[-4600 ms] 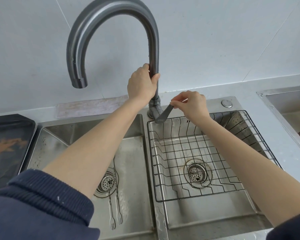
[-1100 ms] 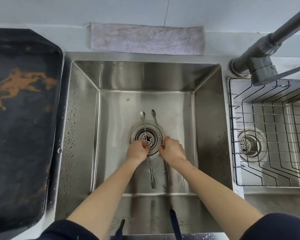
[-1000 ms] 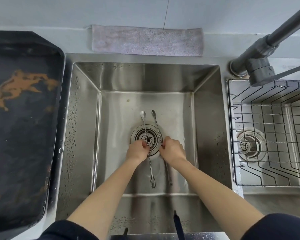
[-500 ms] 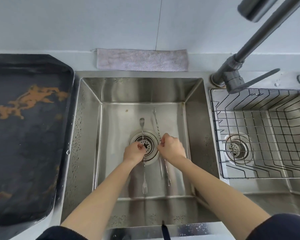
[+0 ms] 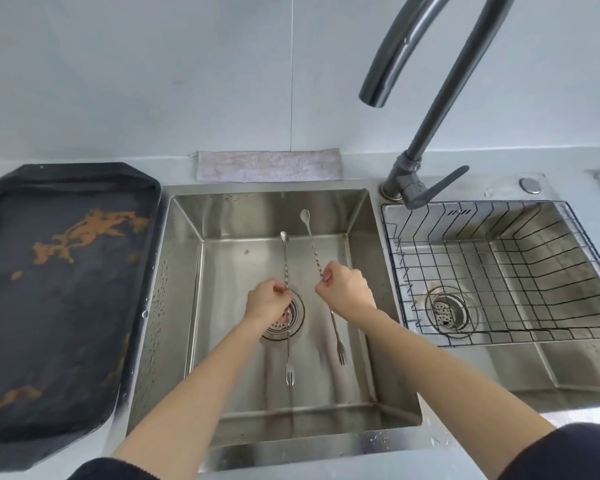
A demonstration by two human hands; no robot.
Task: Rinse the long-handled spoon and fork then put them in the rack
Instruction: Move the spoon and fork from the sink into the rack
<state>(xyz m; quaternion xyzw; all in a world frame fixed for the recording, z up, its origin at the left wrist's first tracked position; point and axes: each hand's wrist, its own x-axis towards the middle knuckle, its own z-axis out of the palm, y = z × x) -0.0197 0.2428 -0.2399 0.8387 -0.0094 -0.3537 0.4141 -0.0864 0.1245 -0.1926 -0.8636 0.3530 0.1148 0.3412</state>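
Two long twisted utensils sit above the left basin [image 5: 187, 306], one pinched mid-handle in each closed hand, left hand [image 5: 265, 301] and right hand [image 5: 345, 289]; carry both level under the faucet spout [image 5: 373, 97], grips firm

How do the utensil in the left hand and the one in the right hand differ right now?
The left hand pinches its utensil nearly straight along the basin; the right hand's utensil slants, spoon end tipped left. The right utensil's spoon end sits farther back in view, and its fork end stops short of the left one's. Both are slim, twisted-stem pieces, spoon at one end, fork at the other, held mid-stem.
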